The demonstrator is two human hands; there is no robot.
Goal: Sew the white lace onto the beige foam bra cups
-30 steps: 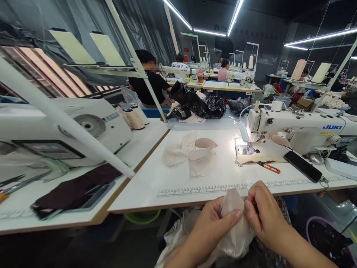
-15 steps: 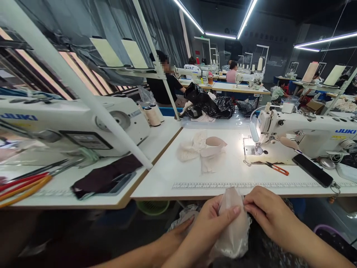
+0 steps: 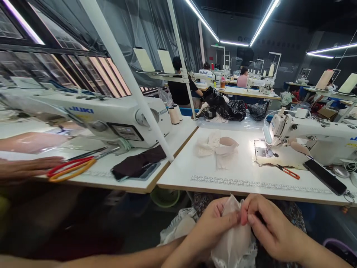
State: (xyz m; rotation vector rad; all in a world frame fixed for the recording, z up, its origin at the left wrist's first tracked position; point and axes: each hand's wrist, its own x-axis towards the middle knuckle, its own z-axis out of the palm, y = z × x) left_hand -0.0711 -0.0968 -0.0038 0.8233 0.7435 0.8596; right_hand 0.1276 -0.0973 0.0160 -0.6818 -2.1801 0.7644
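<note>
Below the table's front edge, my left hand [image 3: 213, 219] grips a sheer whitish fabric piece [image 3: 232, 243] with a ragged, lacy-looking border and a beige tone showing through. Thumb and fingers of my right hand [image 3: 267, 225] are pinched at the upper edge of the same piece, close against the left thumb. On the tabletop beyond lie pale lace pieces [image 3: 208, 144] and a beige cup-shaped piece [image 3: 227, 145]. Another person's forearm [image 3: 134, 257] reaches in from the left, its hand hidden behind my left arm, near a clear bag [image 3: 177, 225] with pale pieces.
A lit sewing machine [image 3: 304, 132] stands right, with orange-handled snips [image 3: 290, 172] and a phone [image 3: 325, 176] before it. Printed ruler marks [image 3: 251, 182] run along the front edge. At the left table are another machine [image 3: 111, 119], large scissors [image 3: 74, 169] and a co-worker's hand [image 3: 33, 165].
The view has turned left, bringing the co-worker's hand by the scissors into sight. My right fingers have moved in against my left thumb, and the held fabric sits slightly lower.
</note>
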